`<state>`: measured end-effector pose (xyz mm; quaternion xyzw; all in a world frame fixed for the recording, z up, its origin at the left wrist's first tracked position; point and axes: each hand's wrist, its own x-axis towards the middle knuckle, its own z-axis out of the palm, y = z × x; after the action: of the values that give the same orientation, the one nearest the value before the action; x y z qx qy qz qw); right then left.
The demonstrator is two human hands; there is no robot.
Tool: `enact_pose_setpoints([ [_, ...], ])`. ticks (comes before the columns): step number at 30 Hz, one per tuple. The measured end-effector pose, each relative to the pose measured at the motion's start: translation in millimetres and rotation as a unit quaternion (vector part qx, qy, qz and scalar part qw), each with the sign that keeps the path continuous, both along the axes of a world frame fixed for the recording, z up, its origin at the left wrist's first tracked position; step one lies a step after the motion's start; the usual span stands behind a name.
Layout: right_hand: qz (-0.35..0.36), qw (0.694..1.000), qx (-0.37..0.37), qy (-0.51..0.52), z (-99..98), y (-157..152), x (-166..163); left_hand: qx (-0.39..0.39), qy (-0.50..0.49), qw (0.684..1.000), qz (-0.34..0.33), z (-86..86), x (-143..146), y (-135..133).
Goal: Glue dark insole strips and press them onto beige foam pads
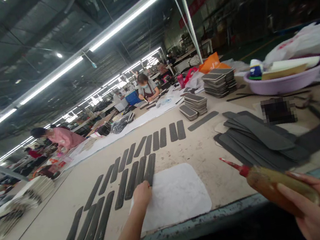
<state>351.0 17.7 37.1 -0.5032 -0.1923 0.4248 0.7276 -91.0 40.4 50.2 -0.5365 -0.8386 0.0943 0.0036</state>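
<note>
My left hand (142,194) is closed, its knuckles resting at the near end of a dark strip (150,169) on the workbench, at the left edge of a white pad (175,195). Whether it grips the strip is hidden. My right hand (319,212) is wrapped round a squeeze bottle (273,185) of brownish liquid with a red nozzle pointing up and left over the bench. Rows of several dark flat strips (121,179) lie laid out to the left and behind the pad.
A loose pile of grey strips (261,140) lies right of the pad. Stacks of grey pieces (195,103) and a lilac basin (285,82) stand further back. White stacked sheets (34,192) sit far left. Other people (147,87) work at the same long bench.
</note>
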Motion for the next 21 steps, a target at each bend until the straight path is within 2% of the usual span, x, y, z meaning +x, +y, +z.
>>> enact_pose_setpoints([
  [5, 0.055, 0.996, 0.024, 0.059, 11.1, -1.4, 6.1, 0.001, -0.022, 1.000, 0.000, 4.6, -3.2, 0.1],
  [13, 0.035, 0.993, 0.057, 0.101, 23.7, -5.1, 15.8, -0.013, -0.048, 0.999, 0.012, 17.5, -2.4, -7.6],
  [17, 0.020, 0.987, 0.072, 0.145, 32.8, -6.0, 22.1, 0.054, -0.027, 0.998, -0.012, 34.0, 32.2, -6.6],
  [19, 0.006, 0.984, 0.070, 0.161, 37.7, -5.9, 26.1, 0.121, -0.050, 0.988, -0.077, 39.2, 64.8, 3.1],
  [21, -0.014, 0.983, 0.064, 0.173, 41.7, -5.9, 31.2, 0.180, -0.110, 0.963, -0.171, 39.6, 107.2, 19.2],
])
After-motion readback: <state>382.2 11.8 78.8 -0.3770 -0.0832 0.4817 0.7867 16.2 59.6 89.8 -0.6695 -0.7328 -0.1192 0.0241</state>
